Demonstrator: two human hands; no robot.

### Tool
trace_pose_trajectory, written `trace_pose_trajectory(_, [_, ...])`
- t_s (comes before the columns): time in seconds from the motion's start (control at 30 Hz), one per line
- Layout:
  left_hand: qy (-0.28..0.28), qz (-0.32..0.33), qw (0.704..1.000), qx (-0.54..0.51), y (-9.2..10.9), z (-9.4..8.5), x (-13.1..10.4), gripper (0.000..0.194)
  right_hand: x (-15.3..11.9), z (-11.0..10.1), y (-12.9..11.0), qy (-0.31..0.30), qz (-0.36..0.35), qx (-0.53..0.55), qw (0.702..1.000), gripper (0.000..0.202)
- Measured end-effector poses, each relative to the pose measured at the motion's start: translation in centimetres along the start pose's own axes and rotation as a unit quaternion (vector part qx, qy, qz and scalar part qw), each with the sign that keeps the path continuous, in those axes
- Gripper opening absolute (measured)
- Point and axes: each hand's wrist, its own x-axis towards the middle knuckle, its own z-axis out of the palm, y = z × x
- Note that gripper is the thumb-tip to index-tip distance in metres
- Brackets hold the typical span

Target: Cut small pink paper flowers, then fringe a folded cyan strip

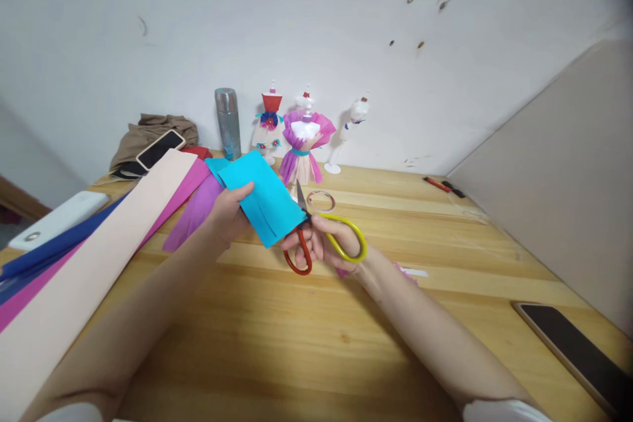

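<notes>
A folded piece of turquoise paper (262, 201) is held up over the table, my left hand (231, 212) gripping its left edge with the thumb on top. My right hand (321, 241) holds scissors (350, 252) with one yellow and one red handle. The blades are spread at the paper's right corner; one blade points up beside the edge and the other is hidden by the paper. A dark line or slit shows near the paper's lower edge. Behind the paper stand small dress forms (302, 138) wearing crepe-paper dresses.
Long paper strips (106, 257) in pale pink, magenta and blue lie on the left, near a white device (59, 217). Behind are a phone on brown cloth (153, 125) and a flask (228, 125). A tape roll (321, 200), markers (438, 184) and another phone (576, 349) lie on the table (297, 356).
</notes>
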Motion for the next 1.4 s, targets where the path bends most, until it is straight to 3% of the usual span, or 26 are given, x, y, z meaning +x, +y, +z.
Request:
trace_pose_trajectory(0.17, [0.025,-0.012,0.999,-0.027,-0.3,-0.1,0.6,0.047,0.0,-0.5,0.3,0.030,0.042,-0.020,0.998,0.065])
trace_pose_trajectory(0.27, [0.027,-0.022,0.999,-0.031,-0.3,0.1,0.6,0.046,0.1,-1.0,0.5,0.032,0.028,-0.039,0.998,0.067])
trace_pose_trajectory(0.5, [0.010,-0.008,1.000,-0.019,0.1,0.1,0.3,0.057,0.8,-2.1,0.8,-0.105,-0.039,-0.040,0.993,0.067])
trace_pose_trajectory(0.67, [0.037,0.003,0.999,-0.024,0.4,0.3,0.1,0.052,0.6,-2.7,1.3,-0.127,-0.035,0.027,0.991,0.061])
trace_pose_trajectory(0.9, [0.000,-0.008,1.000,-0.018,0.1,0.2,0.0,0.040,0.9,-1.6,1.8,-0.171,-0.043,0.111,0.978,0.063])
trace_pose_trajectory(1.0, [-0.005,0.003,1.000,-0.006,0.0,-0.3,0.2,0.040,0.9,-0.8,1.8,-0.149,-0.030,0.123,0.981,0.069])
trace_pose_trajectory(1.23, [-0.023,-0.050,0.998,0.019,0.3,-1.0,0.5,0.038,0.3,0.6,1.9,-0.040,0.006,0.025,0.999,0.080])
trace_pose_trajectory(1.4, [-0.012,-0.016,1.000,0.013,0.6,-0.6,0.3,0.036,0.4,0.8,2.1,-0.027,-0.007,-0.036,0.999,0.092])
